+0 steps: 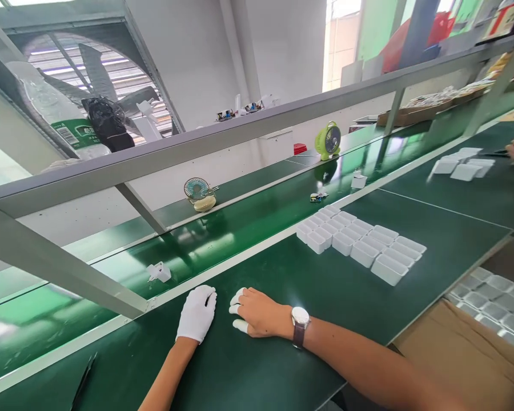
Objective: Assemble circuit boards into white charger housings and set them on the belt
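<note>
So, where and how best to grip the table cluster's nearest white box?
Probably pinch the white box by its near wall, coming from above on the near side: its open top exposes the rim, and that wall's outer face stands bare, while other white boxes crowd its far side.

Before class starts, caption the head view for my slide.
Gloved left hand and right hand with covered fingertips at a green bench, white boxes farther right.
</note>
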A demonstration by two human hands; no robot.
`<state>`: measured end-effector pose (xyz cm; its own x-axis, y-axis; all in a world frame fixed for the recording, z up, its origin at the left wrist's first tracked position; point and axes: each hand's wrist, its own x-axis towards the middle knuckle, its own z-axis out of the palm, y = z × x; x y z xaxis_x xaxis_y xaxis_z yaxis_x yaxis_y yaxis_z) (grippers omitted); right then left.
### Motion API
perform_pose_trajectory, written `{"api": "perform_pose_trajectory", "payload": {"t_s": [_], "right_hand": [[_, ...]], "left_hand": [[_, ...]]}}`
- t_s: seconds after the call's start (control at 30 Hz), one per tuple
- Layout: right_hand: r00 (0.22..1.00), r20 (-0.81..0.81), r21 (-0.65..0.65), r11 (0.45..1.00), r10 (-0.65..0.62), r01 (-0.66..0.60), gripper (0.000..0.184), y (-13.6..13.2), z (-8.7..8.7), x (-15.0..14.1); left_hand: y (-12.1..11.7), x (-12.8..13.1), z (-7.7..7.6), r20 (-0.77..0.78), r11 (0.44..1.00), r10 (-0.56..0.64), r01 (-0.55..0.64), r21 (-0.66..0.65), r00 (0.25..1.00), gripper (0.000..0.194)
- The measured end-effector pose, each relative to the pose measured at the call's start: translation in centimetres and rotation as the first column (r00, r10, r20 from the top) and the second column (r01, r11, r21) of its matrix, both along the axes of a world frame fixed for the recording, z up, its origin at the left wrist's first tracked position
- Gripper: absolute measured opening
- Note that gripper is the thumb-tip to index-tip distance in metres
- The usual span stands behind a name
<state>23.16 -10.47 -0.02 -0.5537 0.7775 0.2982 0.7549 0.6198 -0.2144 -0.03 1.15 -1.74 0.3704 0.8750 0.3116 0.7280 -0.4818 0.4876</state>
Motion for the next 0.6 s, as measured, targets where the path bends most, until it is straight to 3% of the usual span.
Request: {"api": "perform_pose_trajectory", "payload": {"t_s": [0.1,0.23,0.3,0.4,0.5,0.6], "right_hand": [[0.998,0.037,-0.049,0.997,-0.055,0.057,0.034,0.2,1.6,1.3],[0.953,0.062,-0.054,0.953,-0.295,0.298,0.038,-0.1,4.0,4.7],[0.885,0.073,-0.053,0.884,-0.460,0.464,0.038,-0.7,4.8,7.1],[0.732,0.109,-0.064,0.731,-0.672,0.680,0.038,-1.9,5.4,11.1],[0.598,0.162,-0.075,0.594,-0.785,0.801,0.036,-3.4,5.2,14.3],[0.519,0.206,-0.085,0.514,-0.829,0.854,0.032,-4.6,4.9,16.0]], "left_hand": [[-0.7,0.0,0.2,-0.046,0.997,-0.067,0.069,0.045,0.997,0.029],[-1.2,-0.4,0.3,-0.098,0.995,-0.074,0.079,0.055,0.992,0.032],[-1.4,-0.5,0.4,-0.157,0.995,-0.079,0.088,0.051,0.984,0.035],[-1.6,-0.3,0.6,-0.229,0.994,-0.083,0.098,0.055,0.970,0.038],[-1.7,-0.1,0.6,-0.257,0.990,-0.093,0.118,0.082,0.962,0.040],[-1.6,-0.2,0.4,-0.273,0.987,-0.100,0.131,0.096,0.957,0.042]]}}
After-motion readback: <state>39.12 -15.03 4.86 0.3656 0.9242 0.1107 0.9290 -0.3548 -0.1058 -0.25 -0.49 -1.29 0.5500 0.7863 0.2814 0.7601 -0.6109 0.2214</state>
